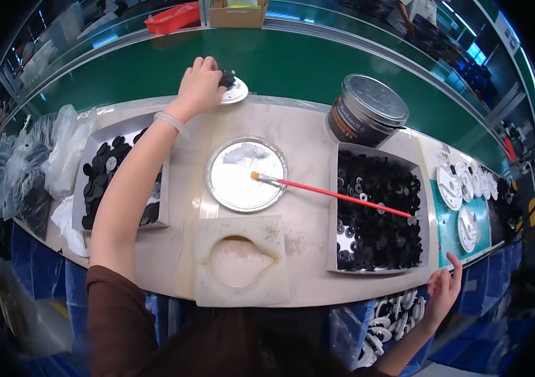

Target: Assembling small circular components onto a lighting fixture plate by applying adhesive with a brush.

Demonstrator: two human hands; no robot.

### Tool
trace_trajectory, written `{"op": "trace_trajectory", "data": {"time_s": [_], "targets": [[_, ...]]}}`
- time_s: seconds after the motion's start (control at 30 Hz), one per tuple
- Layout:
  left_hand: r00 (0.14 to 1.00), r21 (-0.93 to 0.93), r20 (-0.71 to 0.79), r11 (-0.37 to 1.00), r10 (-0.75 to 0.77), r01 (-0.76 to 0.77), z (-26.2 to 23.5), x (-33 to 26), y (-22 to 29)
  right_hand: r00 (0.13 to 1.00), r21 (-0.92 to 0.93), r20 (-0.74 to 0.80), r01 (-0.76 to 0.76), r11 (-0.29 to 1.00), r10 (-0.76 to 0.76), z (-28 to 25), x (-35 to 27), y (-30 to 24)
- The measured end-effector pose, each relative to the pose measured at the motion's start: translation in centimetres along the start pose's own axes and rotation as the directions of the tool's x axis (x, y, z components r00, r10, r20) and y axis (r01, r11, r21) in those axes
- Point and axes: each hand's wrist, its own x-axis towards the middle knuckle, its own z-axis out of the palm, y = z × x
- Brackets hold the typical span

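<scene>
My left arm reaches across the table to its far edge. There my left hand [201, 87] has its fingers closed round a black piece on top of a white disc-shaped part [236, 92], at the border of the green belt. Fingertips are partly hidden behind the hand. My right hand [446, 288] hangs by the table's near right edge, holding nothing, its index finger stretched out and the others loosely bent. Nearest to it are a white round part [468, 229] on a teal mat and a black-filled box [377, 271].
A red-handled brush [324, 190] bridges a shallow round dish [247, 207] and the right box. A pale block with a teardrop hollow [274, 286] lies in front. Also around are a metal tin [368, 110], a left box of black discs [165, 217], plastic bags [63, 154] and the green belt [292, 69].
</scene>
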Motion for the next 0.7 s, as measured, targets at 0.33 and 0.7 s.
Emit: {"op": "trace_trajectory", "data": {"time_s": [0.33, 0.7], "targets": [[0.987, 0.552, -0.062, 0.819, -0.149, 0.159, 3.9, 3.8, -3.6, 0.988, -0.078, -0.143, -0.076, 0.994, 0.064, -3.0, -1.0, 1.6], [0.999, -0.457, -0.019, 0.889, 0.035, -0.040, -7.3, -3.5, 1.0, 0.887, 0.023, -0.457, 0.093, 0.995, -0.072, -2.7, -2.7, 3.7]]}}
